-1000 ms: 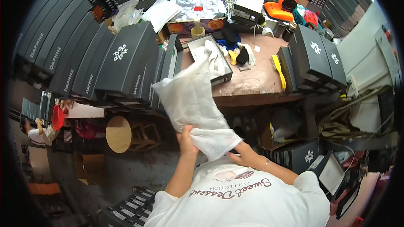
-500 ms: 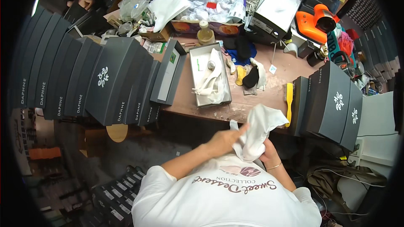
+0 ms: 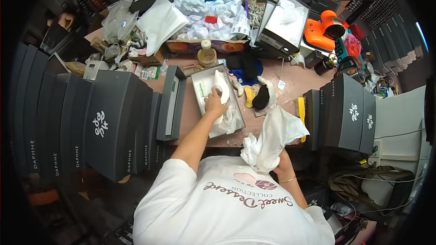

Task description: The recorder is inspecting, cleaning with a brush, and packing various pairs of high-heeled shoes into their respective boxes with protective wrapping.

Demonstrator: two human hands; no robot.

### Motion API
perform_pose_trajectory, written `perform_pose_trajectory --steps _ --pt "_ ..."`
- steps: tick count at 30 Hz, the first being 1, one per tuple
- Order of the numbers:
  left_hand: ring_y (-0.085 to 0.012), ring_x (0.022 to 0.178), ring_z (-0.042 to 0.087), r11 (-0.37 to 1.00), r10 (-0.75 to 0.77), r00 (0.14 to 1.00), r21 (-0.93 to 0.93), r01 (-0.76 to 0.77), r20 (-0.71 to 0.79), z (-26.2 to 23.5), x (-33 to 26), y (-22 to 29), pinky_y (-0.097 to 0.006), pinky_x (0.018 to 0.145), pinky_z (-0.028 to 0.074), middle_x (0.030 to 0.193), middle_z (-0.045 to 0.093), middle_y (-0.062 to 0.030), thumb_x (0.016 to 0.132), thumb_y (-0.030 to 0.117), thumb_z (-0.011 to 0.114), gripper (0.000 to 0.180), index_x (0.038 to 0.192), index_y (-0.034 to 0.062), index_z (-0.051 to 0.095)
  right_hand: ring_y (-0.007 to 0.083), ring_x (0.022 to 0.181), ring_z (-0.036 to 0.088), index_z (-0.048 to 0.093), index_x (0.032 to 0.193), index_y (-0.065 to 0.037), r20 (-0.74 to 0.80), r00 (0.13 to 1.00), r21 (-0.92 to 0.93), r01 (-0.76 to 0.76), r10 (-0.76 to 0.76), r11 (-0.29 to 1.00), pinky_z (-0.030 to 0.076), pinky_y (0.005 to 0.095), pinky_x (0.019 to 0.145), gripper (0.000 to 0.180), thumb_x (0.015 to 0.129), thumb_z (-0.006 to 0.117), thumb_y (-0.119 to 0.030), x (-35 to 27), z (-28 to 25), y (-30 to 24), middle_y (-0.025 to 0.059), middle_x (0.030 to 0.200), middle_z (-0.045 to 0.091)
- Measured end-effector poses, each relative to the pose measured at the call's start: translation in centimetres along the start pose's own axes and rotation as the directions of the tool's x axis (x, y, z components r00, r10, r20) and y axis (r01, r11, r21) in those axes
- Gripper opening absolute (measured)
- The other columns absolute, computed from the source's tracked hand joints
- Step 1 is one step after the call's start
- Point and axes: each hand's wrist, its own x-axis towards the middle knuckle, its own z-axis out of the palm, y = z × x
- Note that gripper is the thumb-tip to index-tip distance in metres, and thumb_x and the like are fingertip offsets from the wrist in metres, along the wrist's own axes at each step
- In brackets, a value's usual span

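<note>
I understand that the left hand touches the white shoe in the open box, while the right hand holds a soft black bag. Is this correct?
Not quite: the head view shows that the soft bag is white, not black. The right hand does hold it, and the left hand touches the white shoe in the open box.

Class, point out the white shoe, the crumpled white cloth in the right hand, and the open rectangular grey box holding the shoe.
White shoe point(image 3: 223, 86): head view, on its upper.
Crumpled white cloth point(image 3: 278, 129): head view, on its middle folds.
Open rectangular grey box point(image 3: 200, 80): head view, on its bare inside.
</note>
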Motion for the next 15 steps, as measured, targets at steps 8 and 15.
perform_pose_trajectory --steps 8,15 --pt "-0.0451 0.119 0.046 0.875 0.236 0.97 -0.421 -0.24 -0.061 0.4 0.5 -1.7 -0.043 0.099 0.041 0.131 0.04 -0.0297 0.062 0.03 0.083 0.12 0.146 0.0026 0.003 0.0241 0.119 0.051 0.039 0.135 -0.001 0.02 0.978 0.019 0.207 -0.207 0.978 0.042 0.038 0.102 0.051 0.094 0.053 -0.027 1.9 0.8 1.1 0.0101 0.13 0.051" --pt "-0.0426 0.11 0.052 0.984 0.039 0.999 -0.172 -0.036 0.012 1.5 -1.6 0.5 -0.045 0.095 0.044 0.127 0.041 -0.0253 0.063 0.021 0.081 0.127 0.148 0.0163 -0.012 0.0236 0.117 0.053 0.042 0.134 -0.001 -0.034 0.996 -0.123 0.075 -0.079 0.99 0.043 0.0383 0.101 0.047 0.094 0.052 -0.024 5.0 0.6 -0.1 0.0102 0.129 0.053"
